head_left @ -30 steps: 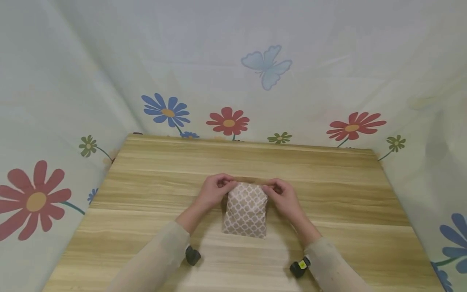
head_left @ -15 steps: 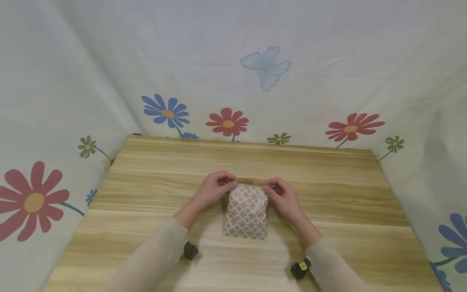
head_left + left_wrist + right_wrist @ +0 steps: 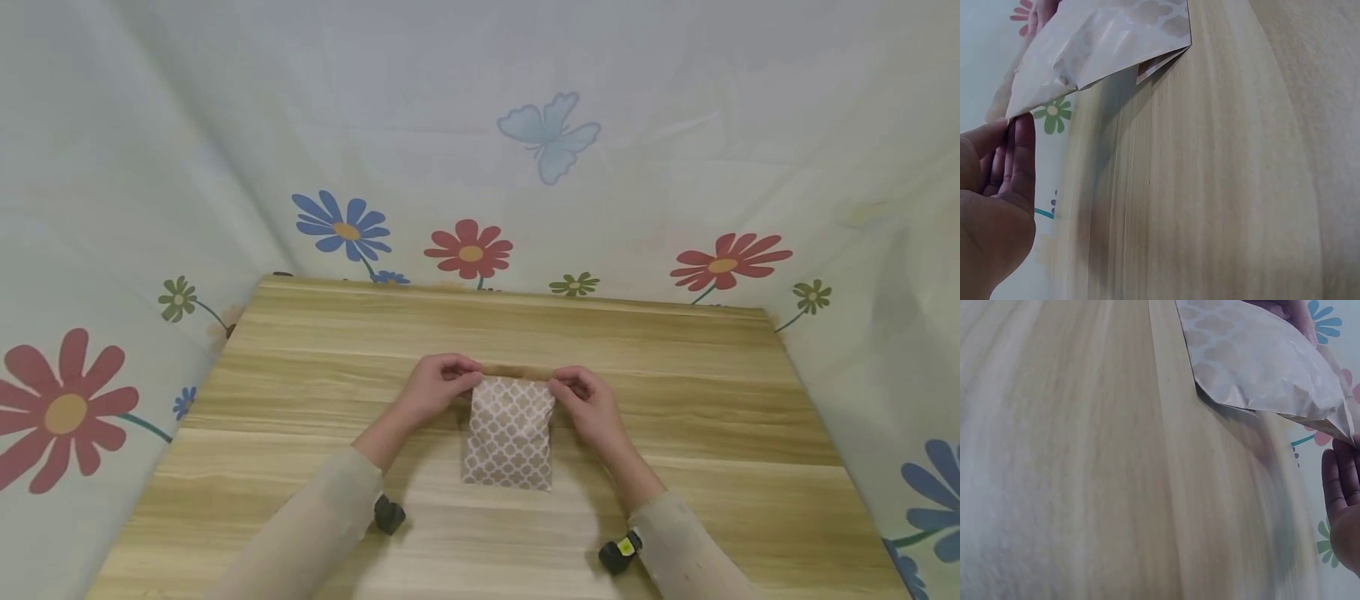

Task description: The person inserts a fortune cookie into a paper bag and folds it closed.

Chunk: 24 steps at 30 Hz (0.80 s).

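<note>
The paper bag [image 3: 510, 437] is tan with curvy white lines, a bit puffy and creased. Its far end, with a plain brown strip [image 3: 517, 372], is up off the wooden table [image 3: 487, 546].

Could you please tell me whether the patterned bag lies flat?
No; the bag is raised at its held end: wrist views show shadowed table beneath.

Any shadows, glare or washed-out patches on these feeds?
Head: light wooden table bright along its near middle, soft shadows beside the brown-white patterned paper bag; left wrist: dark shadow below the bag; right wrist: pale bluish glare lower left.
</note>
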Available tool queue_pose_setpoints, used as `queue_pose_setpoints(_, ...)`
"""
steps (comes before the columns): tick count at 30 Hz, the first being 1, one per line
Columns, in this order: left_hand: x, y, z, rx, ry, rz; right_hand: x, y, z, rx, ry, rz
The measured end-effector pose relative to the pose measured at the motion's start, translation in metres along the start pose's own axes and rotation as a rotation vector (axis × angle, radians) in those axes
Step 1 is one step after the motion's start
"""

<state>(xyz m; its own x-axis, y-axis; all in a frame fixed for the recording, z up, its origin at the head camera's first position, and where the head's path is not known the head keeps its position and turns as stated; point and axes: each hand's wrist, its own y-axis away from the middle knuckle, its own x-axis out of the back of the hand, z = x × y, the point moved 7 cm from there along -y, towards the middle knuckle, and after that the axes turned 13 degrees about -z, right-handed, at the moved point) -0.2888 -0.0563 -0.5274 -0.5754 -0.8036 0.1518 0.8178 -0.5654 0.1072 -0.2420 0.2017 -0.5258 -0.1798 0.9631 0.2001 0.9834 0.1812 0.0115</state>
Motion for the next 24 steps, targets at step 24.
queue_pose_setpoints(24, -0.006, -0.006, 0.024, -0.062, -0.216, -0.052, 0.001, 0.004, -0.006, 0.033, -0.015, -0.020)
